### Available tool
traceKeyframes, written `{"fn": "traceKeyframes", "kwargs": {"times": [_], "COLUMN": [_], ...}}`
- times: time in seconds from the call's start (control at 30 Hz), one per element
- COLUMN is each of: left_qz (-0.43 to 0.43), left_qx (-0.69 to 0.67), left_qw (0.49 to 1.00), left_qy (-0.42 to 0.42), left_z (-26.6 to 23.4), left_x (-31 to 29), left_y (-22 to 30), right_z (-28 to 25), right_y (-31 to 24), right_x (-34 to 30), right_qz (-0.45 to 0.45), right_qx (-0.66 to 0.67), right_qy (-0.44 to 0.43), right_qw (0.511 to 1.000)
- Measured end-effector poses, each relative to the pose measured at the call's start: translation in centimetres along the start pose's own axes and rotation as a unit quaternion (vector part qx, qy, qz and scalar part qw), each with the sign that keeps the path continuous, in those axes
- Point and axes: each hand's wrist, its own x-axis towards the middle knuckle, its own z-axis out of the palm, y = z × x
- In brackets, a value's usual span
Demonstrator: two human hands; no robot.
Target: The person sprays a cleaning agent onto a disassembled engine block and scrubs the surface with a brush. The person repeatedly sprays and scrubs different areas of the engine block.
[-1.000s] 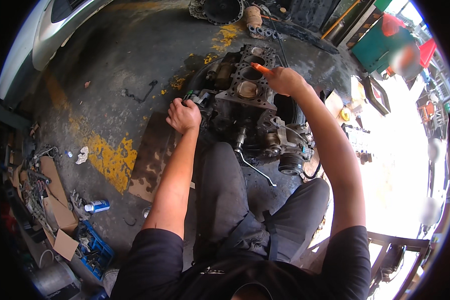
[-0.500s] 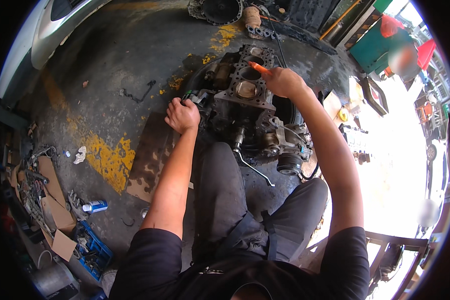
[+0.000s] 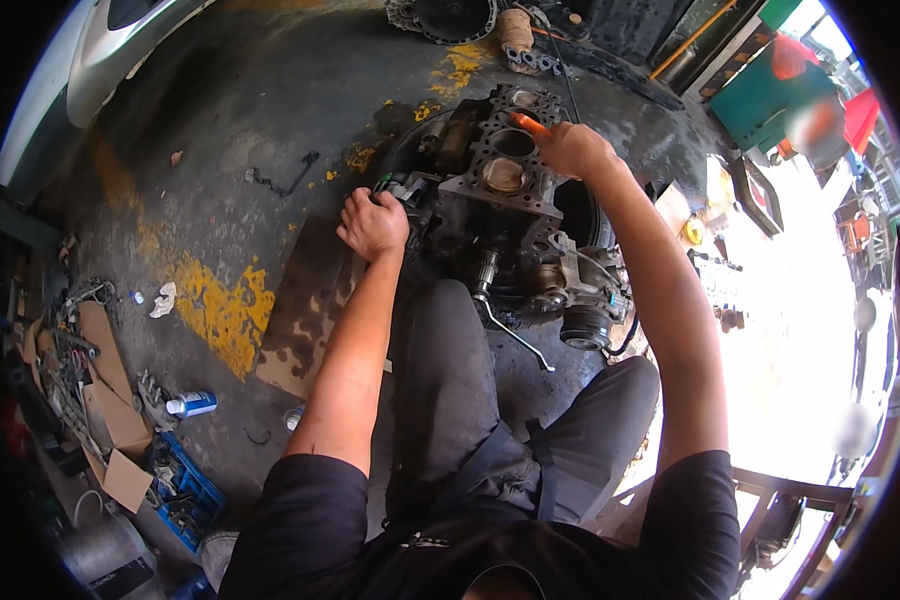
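A grimy engine block (image 3: 457,187) lies in front of my knees, its open cylinder bores facing up. My right hand (image 3: 577,152) is closed around an orange tool (image 3: 532,126) over the right edge of the block's top face. The tool points left and away across the bores; its working tip is too small to make out. At the block's left side, my left hand (image 3: 373,222) has its fingers curled over a dark metal engine part (image 3: 410,190). A bit of green shows just beyond those fingers. Below the block, a bent metal rod (image 3: 515,343) slants between my knees.
A pulley (image 3: 584,327) sits at the block's near right. Stained cardboard (image 3: 295,335) lies left of my leg. Farther left are a blue-and-white can (image 3: 191,403), a blue toolbox (image 3: 198,505) and a cardboard box of parts (image 3: 110,375). A car (image 3: 65,75) stands far left.
The whole view has shifted slightly. My right hand, with the orange tool, has moved a little farther away along the block. My left hand keeps its hold at the block's left side.
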Motion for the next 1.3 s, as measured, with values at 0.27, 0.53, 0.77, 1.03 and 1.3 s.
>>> {"fn": "traceKeyframes", "kwargs": {"times": [0.27,0.53,0.77,1.03,1.3], "left_qz": [0.011,0.004,0.007,0.009,0.011], "left_qx": [0.007,0.012,0.01,0.002,0.0], "left_qw": [1.0,1.0,1.0,1.0,1.0], "left_qy": [0.02,0.018,0.008,0.017,0.023], "left_z": [0.0,-0.1,-0.2,0.0,-0.1], "left_x": [-0.1,0.1,-0.1,0.0,-0.1], "left_y": [-0.1,-0.3,0.1,0.1,0.1], "right_z": [-1.1,-0.4,1.1,-0.5,-1.1], "right_y": [-1.1,-1.3,1.5,1.6,1.2], "right_x": [-1.2,-1.7,0.8,0.5,0.2], "right_qz": [0.022,0.007,-0.022,0.053,0.057], "right_qx": [0.022,0.03,0.014,0.096,0.094], "right_qy": [0.001,0.026,0.012,0.018,0.016], "right_qw": [1.0,0.999,1.0,0.994,0.994]}}
